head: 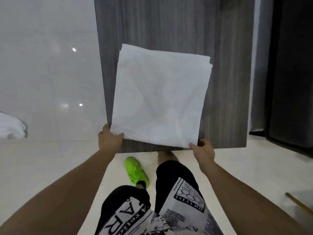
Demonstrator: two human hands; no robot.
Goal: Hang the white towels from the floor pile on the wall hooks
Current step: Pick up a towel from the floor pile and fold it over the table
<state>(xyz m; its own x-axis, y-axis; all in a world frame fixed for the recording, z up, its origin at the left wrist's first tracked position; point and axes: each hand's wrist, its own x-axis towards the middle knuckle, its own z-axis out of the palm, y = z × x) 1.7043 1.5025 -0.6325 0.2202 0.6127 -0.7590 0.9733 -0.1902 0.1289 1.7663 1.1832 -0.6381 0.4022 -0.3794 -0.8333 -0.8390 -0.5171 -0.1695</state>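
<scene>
A folded white towel (pixel 160 97) is held up in the centre of the frame, in front of a grey wood-grain panel (pixel 169 22). Its lower left corner is pinched by the left hand (pixel 110 139), and its lower right corner is gripped by the right hand (pixel 203 150). More white towels (pixel 11 126) are seen at the left edge, against a glossy white wall (pixel 47 65). A bright green shoe (pixel 136 171) and black-and-white printed shorts (pixel 152 209) are seen below, over a pale floor (pixel 245 167).

Both arms outstretched, left hand (pixel 110 139) and right hand (pixel 203 150) apparently pinching
</scene>
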